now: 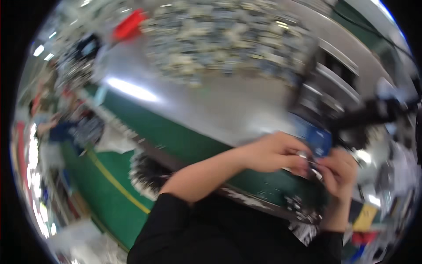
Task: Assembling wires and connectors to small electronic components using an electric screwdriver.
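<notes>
My left hand [281, 153] is closed in a pinch on a small shiny metal part [302, 154]. Close beside it, my right hand [340, 170] also pinches a small metal piece [316, 173], its fingertips nearly meeting those of the left. Motion blur hides the exact shape of both pieces and whether they are joined. Just beyond the hands stands a dark bench machine with a blue base [320, 140].
A broad heap of small pale and grey parts [228, 39] covers the far side of the metal table [211, 101]. A red bin [129, 25] lies at its left. Loose metal bits [303, 210] are scattered near my body. Another person [48, 125] is at the far left.
</notes>
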`<action>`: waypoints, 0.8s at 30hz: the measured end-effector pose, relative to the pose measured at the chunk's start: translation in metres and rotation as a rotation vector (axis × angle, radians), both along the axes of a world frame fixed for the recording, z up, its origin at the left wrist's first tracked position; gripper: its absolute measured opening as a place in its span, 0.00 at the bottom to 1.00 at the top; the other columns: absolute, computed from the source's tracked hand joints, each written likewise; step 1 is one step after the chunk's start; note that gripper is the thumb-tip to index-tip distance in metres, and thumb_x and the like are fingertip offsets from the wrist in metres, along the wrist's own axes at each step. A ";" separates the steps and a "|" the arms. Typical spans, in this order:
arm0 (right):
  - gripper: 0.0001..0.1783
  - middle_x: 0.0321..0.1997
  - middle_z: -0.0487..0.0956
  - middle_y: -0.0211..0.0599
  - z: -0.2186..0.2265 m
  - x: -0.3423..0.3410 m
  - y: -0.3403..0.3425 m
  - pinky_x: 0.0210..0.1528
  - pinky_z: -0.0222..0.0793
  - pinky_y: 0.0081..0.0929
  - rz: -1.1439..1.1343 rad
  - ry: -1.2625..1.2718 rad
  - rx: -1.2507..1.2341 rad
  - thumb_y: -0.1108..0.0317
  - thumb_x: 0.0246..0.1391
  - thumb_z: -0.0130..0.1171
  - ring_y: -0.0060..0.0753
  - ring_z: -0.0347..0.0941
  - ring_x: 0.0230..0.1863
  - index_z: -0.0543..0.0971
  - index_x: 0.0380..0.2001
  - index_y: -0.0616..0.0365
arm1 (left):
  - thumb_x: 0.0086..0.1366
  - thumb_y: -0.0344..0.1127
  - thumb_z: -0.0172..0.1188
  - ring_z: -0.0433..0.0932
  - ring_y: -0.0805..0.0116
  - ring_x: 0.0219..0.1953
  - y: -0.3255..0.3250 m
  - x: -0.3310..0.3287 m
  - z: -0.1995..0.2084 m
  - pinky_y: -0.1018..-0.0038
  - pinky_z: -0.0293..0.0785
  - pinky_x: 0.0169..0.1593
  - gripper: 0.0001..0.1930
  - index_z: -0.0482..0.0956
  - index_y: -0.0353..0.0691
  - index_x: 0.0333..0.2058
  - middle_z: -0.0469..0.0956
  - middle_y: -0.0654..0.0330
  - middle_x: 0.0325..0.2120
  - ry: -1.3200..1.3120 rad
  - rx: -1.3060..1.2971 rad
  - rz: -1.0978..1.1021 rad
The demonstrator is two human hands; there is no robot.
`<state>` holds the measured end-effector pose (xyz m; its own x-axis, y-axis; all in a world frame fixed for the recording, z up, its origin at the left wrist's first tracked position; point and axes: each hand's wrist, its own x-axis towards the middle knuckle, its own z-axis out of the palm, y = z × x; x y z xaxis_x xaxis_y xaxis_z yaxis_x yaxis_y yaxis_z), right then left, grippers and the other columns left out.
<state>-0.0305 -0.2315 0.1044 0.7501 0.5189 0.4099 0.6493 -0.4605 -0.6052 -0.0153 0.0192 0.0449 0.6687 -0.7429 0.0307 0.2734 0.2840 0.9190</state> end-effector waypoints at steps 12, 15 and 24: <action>0.08 0.19 0.78 0.36 0.002 -0.005 -0.022 0.21 0.61 0.27 0.038 0.160 0.217 0.79 0.42 0.69 0.31 0.72 0.19 0.87 0.30 0.61 | 0.74 0.28 0.61 0.88 0.56 0.47 -0.033 -0.010 -0.003 0.63 0.87 0.52 0.20 0.75 0.22 0.59 0.86 0.42 0.45 0.201 -0.138 -0.059; 0.07 0.18 0.77 0.34 0.005 -0.008 -0.023 0.20 0.58 0.26 0.040 0.183 0.206 0.78 0.42 0.70 0.28 0.69 0.18 0.86 0.28 0.62 | 0.73 0.29 0.63 0.88 0.57 0.46 -0.033 -0.009 -0.004 0.64 0.86 0.52 0.19 0.77 0.24 0.58 0.86 0.44 0.45 0.195 -0.108 -0.065; 0.18 0.15 0.72 0.29 -0.003 -0.006 -0.008 0.19 0.53 0.30 0.121 0.090 0.026 0.63 0.36 0.83 0.33 0.66 0.16 0.79 0.18 0.53 | 0.66 0.32 0.71 0.87 0.60 0.32 -0.022 -0.012 -0.003 0.66 0.81 0.38 0.14 0.84 0.35 0.48 0.86 0.49 0.31 -0.510 0.249 -0.019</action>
<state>-0.0368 -0.2398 0.1010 0.7169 0.5977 0.3588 0.6419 -0.3653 -0.6741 -0.0274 -0.0031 0.0422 0.6012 -0.7811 0.1686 -0.2199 0.0411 0.9747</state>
